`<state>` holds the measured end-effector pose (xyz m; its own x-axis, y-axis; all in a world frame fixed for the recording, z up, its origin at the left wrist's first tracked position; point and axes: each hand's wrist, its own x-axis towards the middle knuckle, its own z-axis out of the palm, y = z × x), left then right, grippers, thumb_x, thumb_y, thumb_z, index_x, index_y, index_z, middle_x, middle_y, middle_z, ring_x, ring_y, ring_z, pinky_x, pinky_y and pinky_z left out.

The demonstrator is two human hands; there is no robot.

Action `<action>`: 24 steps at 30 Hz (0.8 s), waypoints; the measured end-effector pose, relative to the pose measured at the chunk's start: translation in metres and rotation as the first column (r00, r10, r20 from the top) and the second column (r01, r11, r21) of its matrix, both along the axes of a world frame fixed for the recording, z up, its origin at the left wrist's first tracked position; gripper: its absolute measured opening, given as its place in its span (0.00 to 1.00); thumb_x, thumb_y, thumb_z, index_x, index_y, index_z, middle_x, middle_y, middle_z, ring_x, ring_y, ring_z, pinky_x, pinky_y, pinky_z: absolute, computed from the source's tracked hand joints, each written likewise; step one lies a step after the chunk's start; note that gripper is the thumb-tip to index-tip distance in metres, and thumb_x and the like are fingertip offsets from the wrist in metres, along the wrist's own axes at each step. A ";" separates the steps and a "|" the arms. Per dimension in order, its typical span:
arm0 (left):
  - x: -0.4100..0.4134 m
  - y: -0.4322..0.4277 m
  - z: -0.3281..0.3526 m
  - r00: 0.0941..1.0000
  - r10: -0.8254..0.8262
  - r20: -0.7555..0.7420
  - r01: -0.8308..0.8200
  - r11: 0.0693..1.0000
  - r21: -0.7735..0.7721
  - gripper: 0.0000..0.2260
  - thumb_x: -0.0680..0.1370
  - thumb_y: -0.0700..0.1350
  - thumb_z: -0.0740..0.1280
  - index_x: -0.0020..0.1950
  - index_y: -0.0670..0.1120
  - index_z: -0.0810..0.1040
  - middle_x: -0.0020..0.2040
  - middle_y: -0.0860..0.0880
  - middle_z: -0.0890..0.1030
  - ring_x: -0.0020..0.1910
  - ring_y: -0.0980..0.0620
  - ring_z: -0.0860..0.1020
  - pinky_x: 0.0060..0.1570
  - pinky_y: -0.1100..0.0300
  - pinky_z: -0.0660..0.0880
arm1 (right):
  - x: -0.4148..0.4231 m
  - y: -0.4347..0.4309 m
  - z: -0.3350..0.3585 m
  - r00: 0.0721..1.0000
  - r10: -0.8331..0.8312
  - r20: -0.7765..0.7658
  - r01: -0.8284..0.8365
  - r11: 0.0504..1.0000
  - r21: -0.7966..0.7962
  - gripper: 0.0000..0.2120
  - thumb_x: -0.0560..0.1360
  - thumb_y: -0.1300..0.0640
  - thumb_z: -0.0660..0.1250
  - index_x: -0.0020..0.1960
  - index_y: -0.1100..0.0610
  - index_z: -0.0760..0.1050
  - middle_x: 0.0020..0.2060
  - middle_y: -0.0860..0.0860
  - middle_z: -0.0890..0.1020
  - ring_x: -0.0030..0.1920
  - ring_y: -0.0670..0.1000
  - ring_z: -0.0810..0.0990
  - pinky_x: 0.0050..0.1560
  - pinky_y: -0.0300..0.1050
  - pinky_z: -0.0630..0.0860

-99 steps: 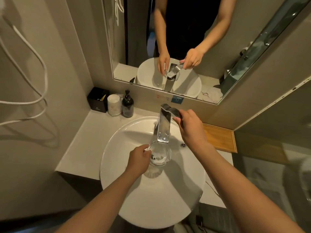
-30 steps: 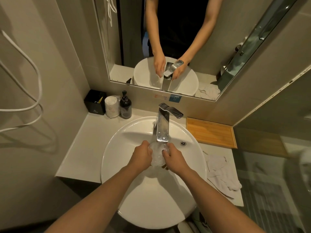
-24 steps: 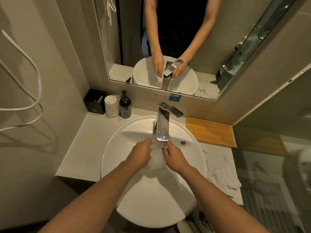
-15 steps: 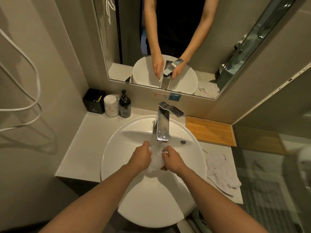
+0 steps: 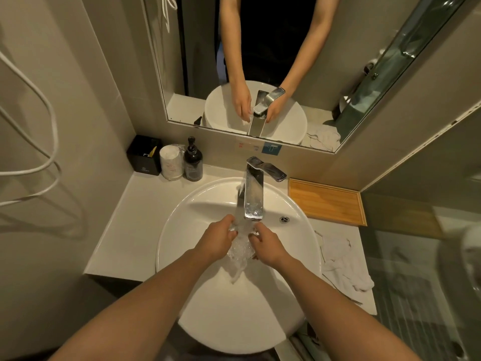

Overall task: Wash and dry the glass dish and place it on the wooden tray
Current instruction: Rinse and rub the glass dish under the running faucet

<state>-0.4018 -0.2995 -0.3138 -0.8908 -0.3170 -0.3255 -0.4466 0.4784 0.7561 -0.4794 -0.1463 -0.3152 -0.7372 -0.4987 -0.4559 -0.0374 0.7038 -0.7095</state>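
The clear glass dish (image 5: 240,246) is held over the white basin (image 5: 208,204), right under the chrome tap (image 5: 253,198). Water runs from the spout over the dish and spills off its lower edge. My left hand (image 5: 217,239) grips the dish from the left and my right hand (image 5: 265,243) grips it from the right; fingers and water hide much of the glass. The wooden tray (image 5: 326,201) lies on the counter at the right behind the basin, with nothing on it.
A crumpled white cloth (image 5: 341,264) lies on the counter right of the basin. A black box (image 5: 144,155), a wrapped white roll (image 5: 170,162) and a dark pump bottle (image 5: 193,162) stand at the back left. A mirror (image 5: 260,61) hangs above.
My right hand left the tap lever and joined the left on the dish. Water now runs, and both hands have shifted slightly around the dish under the stream.
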 end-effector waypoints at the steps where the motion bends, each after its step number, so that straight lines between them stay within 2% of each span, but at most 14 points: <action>1: 0.000 -0.001 -0.001 1.000 0.005 -0.006 -0.005 1.000 0.005 0.09 0.81 0.43 0.64 0.61 0.45 0.74 0.44 0.47 0.77 0.40 0.48 0.75 0.41 0.58 0.69 | 0.001 0.000 -0.001 1.000 -0.013 0.002 0.013 1.000 -0.006 0.10 0.82 0.57 0.60 0.63 0.55 0.73 0.45 0.57 0.82 0.42 0.59 0.83 0.43 0.56 0.84; 4: 0.004 0.002 -0.003 0.997 0.079 0.025 -0.081 0.994 0.074 0.06 0.81 0.43 0.65 0.57 0.43 0.73 0.42 0.45 0.79 0.35 0.49 0.76 0.34 0.58 0.74 | 0.005 0.002 -0.005 0.996 -0.094 0.005 0.094 0.995 -0.021 0.10 0.81 0.54 0.64 0.61 0.55 0.74 0.45 0.53 0.82 0.41 0.53 0.80 0.49 0.57 0.81; 8: 0.003 0.007 -0.004 0.995 0.077 0.069 -0.085 0.990 0.111 0.07 0.80 0.45 0.66 0.55 0.43 0.72 0.43 0.45 0.80 0.37 0.47 0.78 0.34 0.56 0.74 | 0.010 0.006 -0.008 0.988 -0.125 0.089 0.129 0.991 -0.041 0.10 0.83 0.53 0.61 0.59 0.58 0.73 0.44 0.52 0.79 0.36 0.54 0.82 0.34 0.51 0.82; 10: -0.001 0.004 -0.001 0.998 0.028 0.049 -0.032 0.996 0.082 0.08 0.81 0.44 0.65 0.58 0.45 0.72 0.45 0.45 0.80 0.39 0.48 0.77 0.36 0.58 0.72 | 0.006 0.005 -0.009 0.995 -0.078 0.060 0.082 0.995 -0.058 0.07 0.83 0.54 0.61 0.57 0.56 0.74 0.44 0.53 0.81 0.36 0.53 0.81 0.34 0.52 0.81; 13: -0.003 -0.002 -0.001 1.000 -0.010 0.020 0.009 0.998 0.056 0.08 0.82 0.43 0.63 0.61 0.45 0.74 0.49 0.43 0.81 0.43 0.47 0.78 0.41 0.57 0.72 | 0.001 0.005 -0.008 0.997 -0.051 0.059 0.056 0.994 -0.093 0.05 0.82 0.54 0.62 0.57 0.52 0.75 0.44 0.49 0.81 0.38 0.49 0.79 0.40 0.50 0.79; 17: 0.002 0.004 -0.006 0.991 0.111 0.070 -0.121 0.979 0.164 0.05 0.82 0.45 0.63 0.55 0.44 0.72 0.47 0.42 0.81 0.36 0.49 0.78 0.34 0.55 0.79 | 0.004 0.009 -0.004 0.978 -0.112 0.178 0.133 0.985 -0.110 0.11 0.83 0.49 0.63 0.60 0.56 0.72 0.47 0.54 0.82 0.41 0.53 0.82 0.34 0.46 0.80; 19: 0.006 0.009 -0.004 0.989 0.118 0.087 -0.134 0.969 0.209 0.07 0.82 0.44 0.63 0.57 0.43 0.73 0.49 0.42 0.81 0.37 0.49 0.80 0.29 0.61 0.78 | 0.007 0.010 -0.006 0.966 -0.111 0.233 0.141 0.983 -0.116 0.11 0.83 0.50 0.62 0.60 0.56 0.71 0.46 0.57 0.82 0.38 0.55 0.85 0.29 0.44 0.78; 20: 0.006 0.009 -0.004 0.992 0.097 0.086 -0.113 0.973 0.202 0.09 0.82 0.45 0.64 0.59 0.42 0.73 0.51 0.43 0.81 0.39 0.48 0.81 0.31 0.62 0.78 | 0.007 0.010 -0.008 0.964 -0.113 0.242 0.145 0.982 -0.121 0.10 0.84 0.50 0.61 0.60 0.56 0.71 0.45 0.57 0.83 0.36 0.56 0.85 0.29 0.45 0.78; 22: 0.004 0.005 -0.007 0.997 0.028 0.078 -0.038 0.990 0.132 0.13 0.81 0.46 0.65 0.64 0.44 0.73 0.53 0.43 0.82 0.46 0.45 0.81 0.40 0.57 0.76 | 0.004 0.010 -0.010 0.968 -0.103 0.229 0.135 0.982 -0.129 0.11 0.84 0.50 0.60 0.59 0.57 0.71 0.43 0.57 0.82 0.34 0.56 0.83 0.31 0.47 0.79; 24: 0.003 0.002 -0.007 0.997 0.012 0.078 -0.019 0.997 0.081 0.12 0.81 0.46 0.65 0.64 0.44 0.73 0.53 0.43 0.82 0.46 0.46 0.80 0.43 0.57 0.73 | 0.001 0.010 -0.011 0.974 -0.090 0.207 0.118 0.985 -0.129 0.11 0.83 0.50 0.61 0.60 0.57 0.72 0.42 0.55 0.81 0.34 0.53 0.80 0.33 0.48 0.77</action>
<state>-0.3988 -0.2977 -0.3210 -0.8570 -0.2999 -0.4191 -0.5124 0.4090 0.7551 -0.4780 -0.1368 -0.3257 -0.6893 -0.4932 -0.5306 0.1832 0.5900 -0.7864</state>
